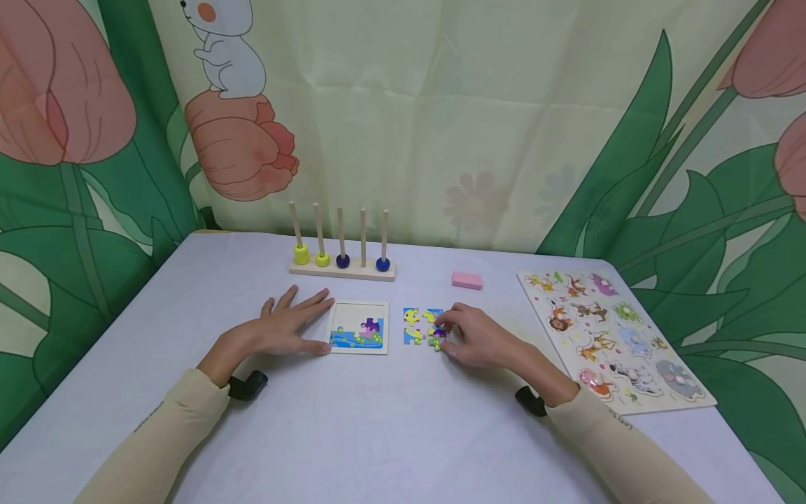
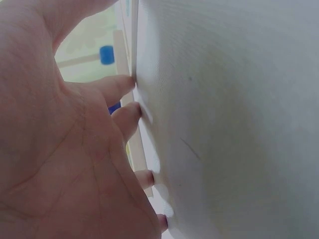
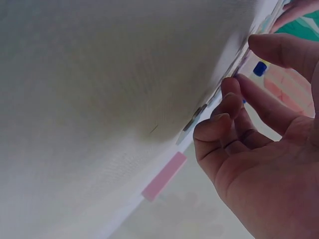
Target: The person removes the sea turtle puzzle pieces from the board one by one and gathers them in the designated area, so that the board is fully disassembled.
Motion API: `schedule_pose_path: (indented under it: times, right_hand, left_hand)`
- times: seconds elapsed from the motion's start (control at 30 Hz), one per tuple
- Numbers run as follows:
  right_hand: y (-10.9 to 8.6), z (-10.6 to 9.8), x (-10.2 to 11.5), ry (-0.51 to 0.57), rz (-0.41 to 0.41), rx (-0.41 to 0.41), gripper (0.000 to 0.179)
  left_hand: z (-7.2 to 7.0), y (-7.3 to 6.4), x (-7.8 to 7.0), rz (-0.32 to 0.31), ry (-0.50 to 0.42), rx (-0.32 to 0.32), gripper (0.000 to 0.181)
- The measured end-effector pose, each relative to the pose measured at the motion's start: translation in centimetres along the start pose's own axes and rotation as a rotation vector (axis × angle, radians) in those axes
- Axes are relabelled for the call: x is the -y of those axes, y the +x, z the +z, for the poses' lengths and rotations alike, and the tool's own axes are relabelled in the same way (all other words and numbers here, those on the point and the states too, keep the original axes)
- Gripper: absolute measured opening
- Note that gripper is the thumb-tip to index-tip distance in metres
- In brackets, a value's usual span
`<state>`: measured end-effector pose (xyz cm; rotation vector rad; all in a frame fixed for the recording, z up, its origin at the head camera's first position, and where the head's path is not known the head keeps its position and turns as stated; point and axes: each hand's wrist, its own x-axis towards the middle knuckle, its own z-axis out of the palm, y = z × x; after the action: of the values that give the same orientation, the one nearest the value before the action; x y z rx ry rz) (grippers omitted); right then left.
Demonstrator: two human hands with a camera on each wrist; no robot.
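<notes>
Where the printed curtain drops behind the work, we record the largest item; its rabbit is cut off at the upper edge. Next, the desk under a pale cover. On its right lies the animal board, near the right sleeve. At the far side stands the peg stand with yellow, dark and blue beads; the left wrist view gives us only blurred fragments of it.

Left hand: fingers spread apart, thumb and index tip against the left side of the tray, holding nothing. Right hand: grip closed by thumb and fingertips on the edges of a purple-green piece. The tray lies between the hands, partly filled with a joined picture along its lower part.

Pink block: beyond the right hand, apart from it. Smallest, the loose pieces lie just left of the grip. The fingers cover part of the pinched piece; in the right wrist view we can barely make it out, edge-on.
</notes>
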<state>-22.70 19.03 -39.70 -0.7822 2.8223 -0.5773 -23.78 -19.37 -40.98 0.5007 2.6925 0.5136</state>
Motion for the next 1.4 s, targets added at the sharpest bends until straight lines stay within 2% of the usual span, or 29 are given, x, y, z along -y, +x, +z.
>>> schedule_pose_path:
  times: [0.37, 1.4]
  right_hand:
    - [-0.13, -0.27, 0.05, -0.008, 0.01, 0.022, 0.036]
    - [0.21, -0.24, -0.11, 0.018, 0.031, 0.048, 0.037]
  left_hand:
    - [0.09, 0.01, 0.07, 0.015, -0.009, -0.003, 0.101]
    - [-0.03, -0.04, -0.01, 0.003, -0.007, 0.0, 0.1]
